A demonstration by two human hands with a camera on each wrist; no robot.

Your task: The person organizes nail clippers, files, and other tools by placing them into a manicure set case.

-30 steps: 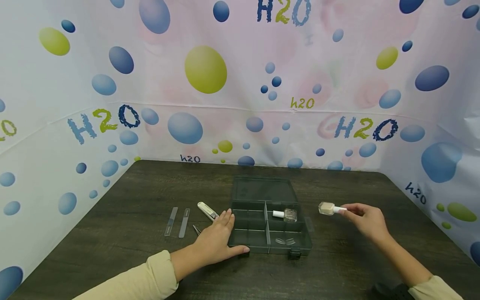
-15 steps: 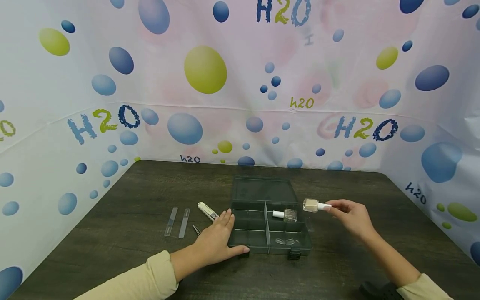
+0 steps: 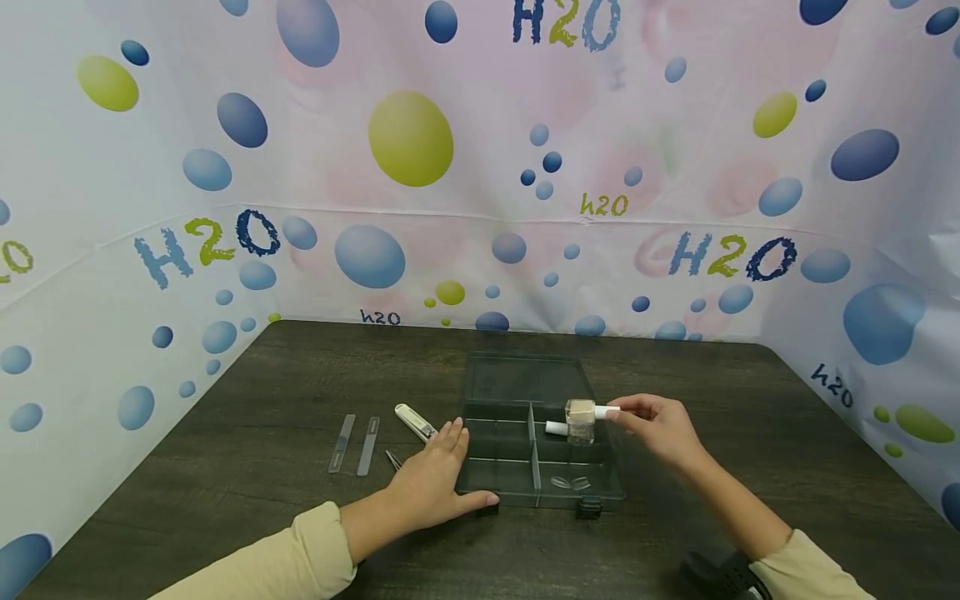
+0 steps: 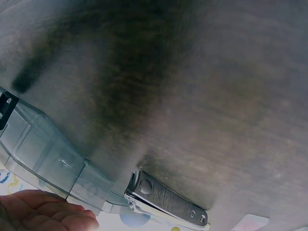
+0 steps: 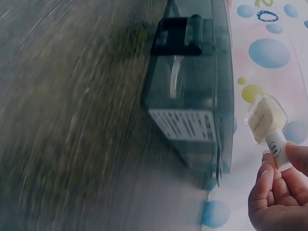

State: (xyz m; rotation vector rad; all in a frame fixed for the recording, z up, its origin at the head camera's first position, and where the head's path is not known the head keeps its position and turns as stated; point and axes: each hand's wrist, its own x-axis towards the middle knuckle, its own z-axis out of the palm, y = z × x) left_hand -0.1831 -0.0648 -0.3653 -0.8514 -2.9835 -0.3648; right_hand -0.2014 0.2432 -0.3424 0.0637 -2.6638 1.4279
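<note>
My right hand (image 3: 656, 427) pinches the white cap of a nail polish bottle (image 3: 579, 410) with pale beige polish. The bottle lies sideways in the air over the back right compartment of a dark see-through divided box (image 3: 497, 498). A second nail polish bottle (image 3: 556, 428) with a white cap lies in that compartment, partly covered by the held one in the head view. Small clear curved pieces (image 3: 570, 482) lie in the front right compartment. My left hand (image 3: 435, 479) rests along the box's left edge, fingers extended, thumb at the front corner.
Left of the box lies a nail clipper (image 4: 168, 197). Tweezer-like tips (image 3: 393, 460) show beside my left hand. Farther left are two flat grey strips (image 3: 368, 446) like nail files. The box's lid (image 3: 528, 380) stands open at the back, and its front bears dark latches (image 3: 589, 507).
My right hand has carried the nail polish bottle leftward from beside the box to above its back right compartment. My left hand has stayed in place.
</note>
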